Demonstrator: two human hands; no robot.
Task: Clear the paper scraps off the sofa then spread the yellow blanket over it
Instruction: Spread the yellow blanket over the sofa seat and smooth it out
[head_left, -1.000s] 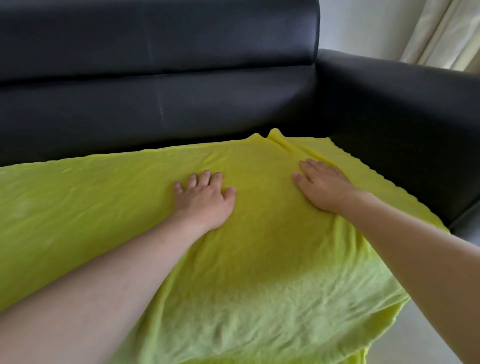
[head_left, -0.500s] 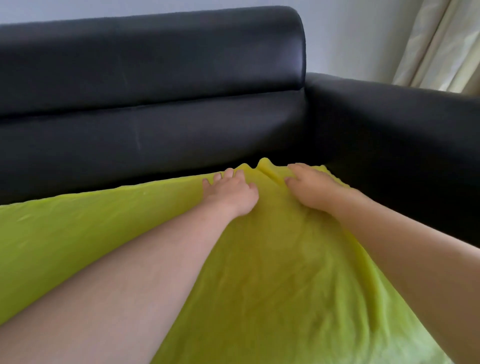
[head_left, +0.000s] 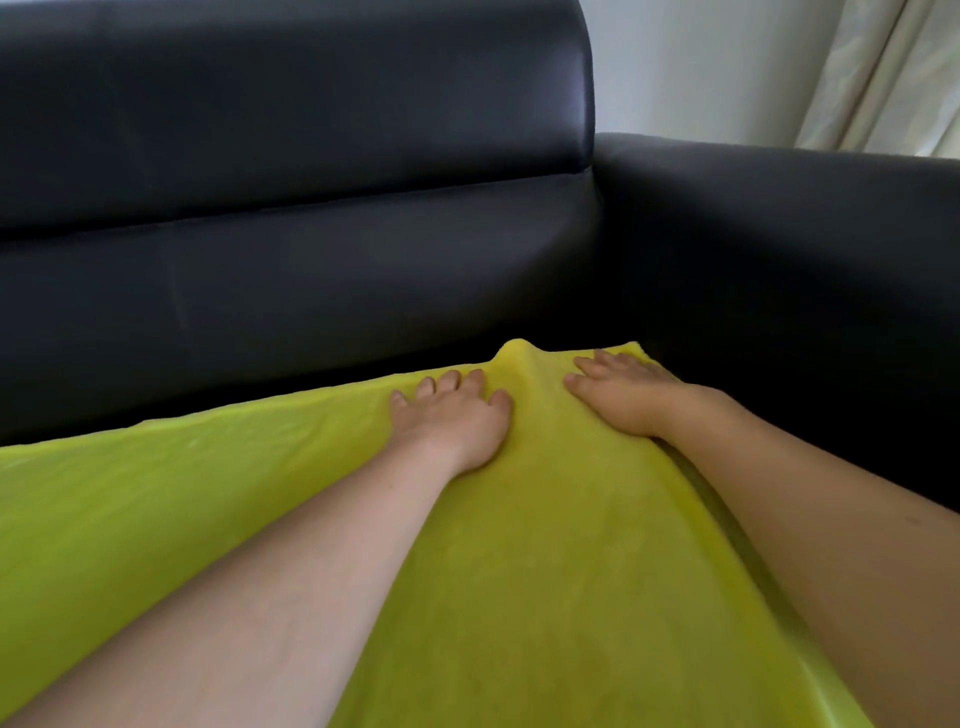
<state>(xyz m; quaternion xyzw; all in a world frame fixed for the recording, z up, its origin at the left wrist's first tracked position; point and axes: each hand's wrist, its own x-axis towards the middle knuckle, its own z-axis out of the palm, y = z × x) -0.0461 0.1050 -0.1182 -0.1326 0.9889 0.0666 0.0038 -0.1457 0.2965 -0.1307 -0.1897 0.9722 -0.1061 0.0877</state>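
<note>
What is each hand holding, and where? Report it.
Nothing is gripped. The left hand and the right hand lie flat, palms down, on the yellow blanket near its far edge, either side of a raised fold.

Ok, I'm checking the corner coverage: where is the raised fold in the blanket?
In the head view, the raised fold sits at the yellow blanket's far edge, between the left hand and right hand, near the backrest.

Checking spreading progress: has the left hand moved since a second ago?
Yes. The left hand slid along the blanket toward the sofa's backrest.
</note>
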